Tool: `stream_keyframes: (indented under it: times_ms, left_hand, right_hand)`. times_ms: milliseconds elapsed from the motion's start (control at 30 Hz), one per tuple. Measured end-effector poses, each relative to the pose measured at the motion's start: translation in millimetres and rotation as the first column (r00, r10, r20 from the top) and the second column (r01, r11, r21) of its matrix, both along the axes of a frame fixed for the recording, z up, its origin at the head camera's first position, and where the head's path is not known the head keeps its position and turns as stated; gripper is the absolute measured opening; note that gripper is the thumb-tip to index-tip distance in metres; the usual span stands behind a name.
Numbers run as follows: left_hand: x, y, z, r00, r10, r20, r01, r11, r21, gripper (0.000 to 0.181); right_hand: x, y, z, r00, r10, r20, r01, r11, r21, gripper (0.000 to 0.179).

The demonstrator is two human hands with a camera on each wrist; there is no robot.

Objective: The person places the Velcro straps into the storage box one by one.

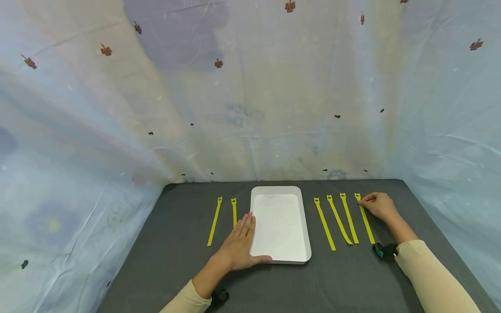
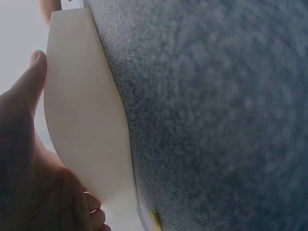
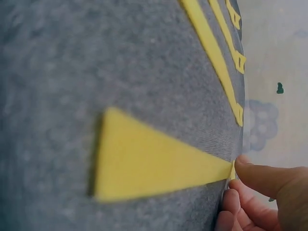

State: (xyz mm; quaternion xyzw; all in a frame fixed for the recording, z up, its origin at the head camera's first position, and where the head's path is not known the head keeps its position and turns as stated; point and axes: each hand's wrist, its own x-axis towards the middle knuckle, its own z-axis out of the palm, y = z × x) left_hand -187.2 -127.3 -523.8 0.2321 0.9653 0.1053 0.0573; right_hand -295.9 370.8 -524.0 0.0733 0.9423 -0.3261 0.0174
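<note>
A shallow white tray (image 1: 279, 226) lies on the dark cloth in the head view. My left hand (image 1: 238, 247) rests against its near left corner, fingers straight along the left side and thumb along the front edge. In the left wrist view the thumb (image 2: 31, 82) touches the tray's pale side wall (image 2: 86, 106). At the right, my right hand (image 1: 379, 205) pinches the rightmost yellow cable strap (image 1: 367, 224) near its slotted head. The right wrist view shows that strap (image 3: 144, 161) lying flat, its far end between thumb (image 3: 260, 175) and fingers.
Several more yellow straps lie right of the tray, among them a strap (image 1: 325, 224) nearest it. Two others, a strap (image 1: 214, 221) and a strap (image 1: 234, 211) partly behind the left hand, lie left of it. A patterned curtain (image 1: 254, 108) encloses the dark table (image 1: 172, 269).
</note>
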Motion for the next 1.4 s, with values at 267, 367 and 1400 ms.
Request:
stream_keyframes:
  times_ms: [267,367,1400]
  left_hand:
    - [-1.2,-0.6,1.1,1.000,-0.006,-0.004,0.006,1.000,-0.008,0.136]
    - [-1.4,-0.5,1.5,1.000,-0.007,-0.005,0.007,1.000,-0.004,0.136]
    - [0.6,0.4,1.0,1.000,-0.009,0.000,0.009,1.000,0.002,0.135]
  right_hand:
    - [-3.5,-2.9,-1.5,1.000,-0.021,-0.005,0.021,1.000,0.009,0.033]
    - [-4.4,-5.2,-1.7,0.999,-0.036,-0.005,0.036,0.999,0.013,0.032]
    - [-10.5,-7.0,0.5,0.994,-0.036,0.104,0.042,0.998,-0.051,0.037]
